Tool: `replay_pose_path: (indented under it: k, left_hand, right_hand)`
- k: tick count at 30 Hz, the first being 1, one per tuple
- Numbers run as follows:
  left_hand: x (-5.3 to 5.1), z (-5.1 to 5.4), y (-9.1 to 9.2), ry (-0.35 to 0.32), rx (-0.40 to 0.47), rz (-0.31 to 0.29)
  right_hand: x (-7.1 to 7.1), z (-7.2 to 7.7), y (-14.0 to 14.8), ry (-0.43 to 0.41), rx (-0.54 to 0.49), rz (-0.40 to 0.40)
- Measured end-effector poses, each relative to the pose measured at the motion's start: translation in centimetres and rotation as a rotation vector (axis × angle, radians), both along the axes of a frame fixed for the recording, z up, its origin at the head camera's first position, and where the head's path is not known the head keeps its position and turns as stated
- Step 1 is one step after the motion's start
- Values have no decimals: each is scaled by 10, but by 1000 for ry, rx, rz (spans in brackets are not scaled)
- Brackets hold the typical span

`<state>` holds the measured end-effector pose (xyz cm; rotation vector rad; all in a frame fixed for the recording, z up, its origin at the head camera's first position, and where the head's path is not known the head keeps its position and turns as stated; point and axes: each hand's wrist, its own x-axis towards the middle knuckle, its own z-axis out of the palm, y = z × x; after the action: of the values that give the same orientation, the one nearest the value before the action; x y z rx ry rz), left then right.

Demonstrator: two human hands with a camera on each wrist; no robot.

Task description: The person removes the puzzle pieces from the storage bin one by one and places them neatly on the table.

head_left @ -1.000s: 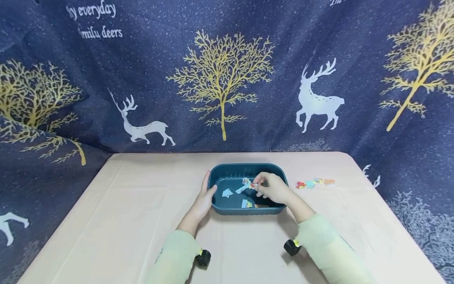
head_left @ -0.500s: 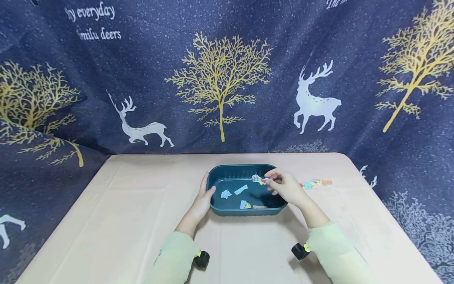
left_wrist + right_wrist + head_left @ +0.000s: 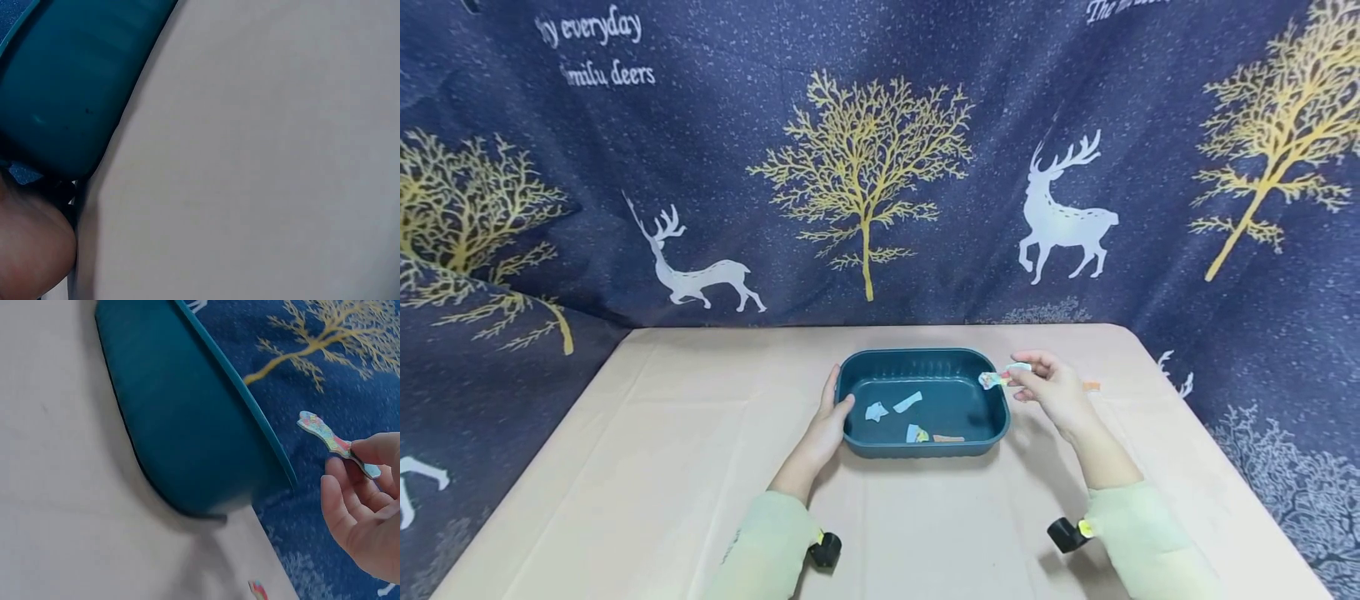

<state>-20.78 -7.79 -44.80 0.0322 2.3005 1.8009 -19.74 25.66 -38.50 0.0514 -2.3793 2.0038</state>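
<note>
A dark teal plastic basin (image 3: 917, 451) stands on the table. My left hand (image 3: 826, 429) grips its left end, the thumb at the rim and the fingers along the outside. In my right hand (image 3: 1062, 404), thumb and fingers pinch a small flat puzzle piece (image 3: 323, 433) with wavy edges and a multicoloured print. That hand is just right of the basin's right rim, the piece's tip above the rim. On the basin floor lie several more pieces: a pale blue one (image 3: 876, 412), a pale strip (image 3: 907, 402), a blue-yellow one (image 3: 917, 433) and an orange one (image 3: 948, 438).
Right of the basin, an orange piece (image 3: 1092, 387) lies on the pale table cover (image 3: 700, 450), partly behind my right hand. A red-edged piece (image 3: 258, 590) shows low in the right wrist view. A dark blue curtain (image 3: 925, 167) with deer and trees hangs behind the table.
My right hand has lifted the puzzle piece out of the basin and carried it rightward past the rim. The pale strip stays on the basin floor. My left hand keeps its hold.
</note>
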Motion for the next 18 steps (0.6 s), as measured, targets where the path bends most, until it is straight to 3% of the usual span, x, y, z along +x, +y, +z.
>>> replay_pose_path:
  k: [4,8,15,18]
  left_hand:
    - [0,0,0,10,-3,-7]
    - [0,1,-1,16,-3,-17]
    - [15,33,2,-7,15,-38]
    - [11,25,0,-9,36,-33]
  right_hand:
    - [2,-1,12,-4,-153,-6]
    - [5,-2,24,-14,-215,-35]
    - [7,-2,48,-62,-284,-113]
    - [8,-1,57,-76,-310,-135]
